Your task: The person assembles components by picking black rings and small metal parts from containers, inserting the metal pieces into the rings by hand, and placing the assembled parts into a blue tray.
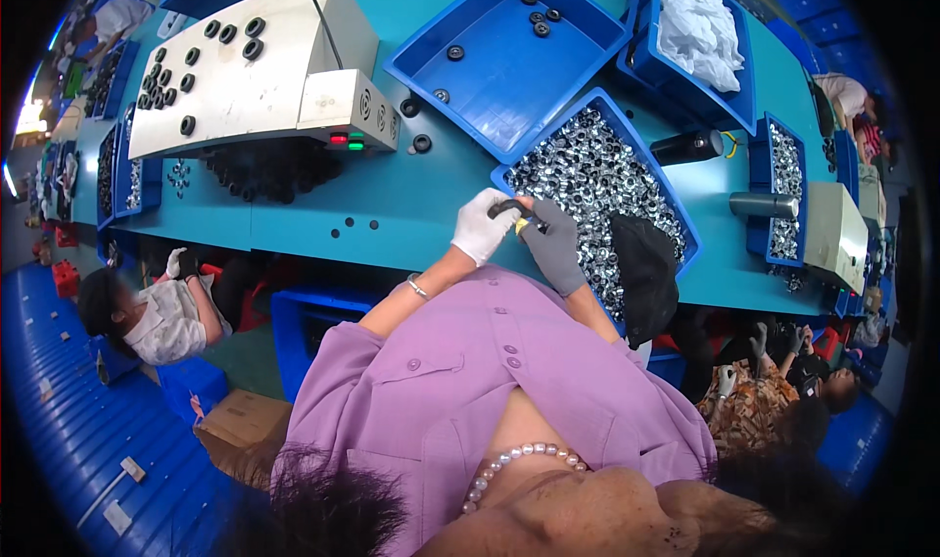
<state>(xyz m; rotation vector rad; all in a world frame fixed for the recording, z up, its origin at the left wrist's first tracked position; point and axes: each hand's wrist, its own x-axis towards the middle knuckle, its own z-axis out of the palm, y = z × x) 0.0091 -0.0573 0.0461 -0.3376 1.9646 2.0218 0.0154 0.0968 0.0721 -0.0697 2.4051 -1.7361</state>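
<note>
Head view shows left hand (482,228) and right hand (554,250), each grip narrow on a black part (503,208) beside the blue bin (692,246), seemingly mid-manipulation, calling next for steady fingertip control.

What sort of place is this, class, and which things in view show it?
Probably a factory assembly workshop: a blue bin full of small shiny parts, black rings on a cream machine, and another gloved person beside the turquoise bench.
</note>
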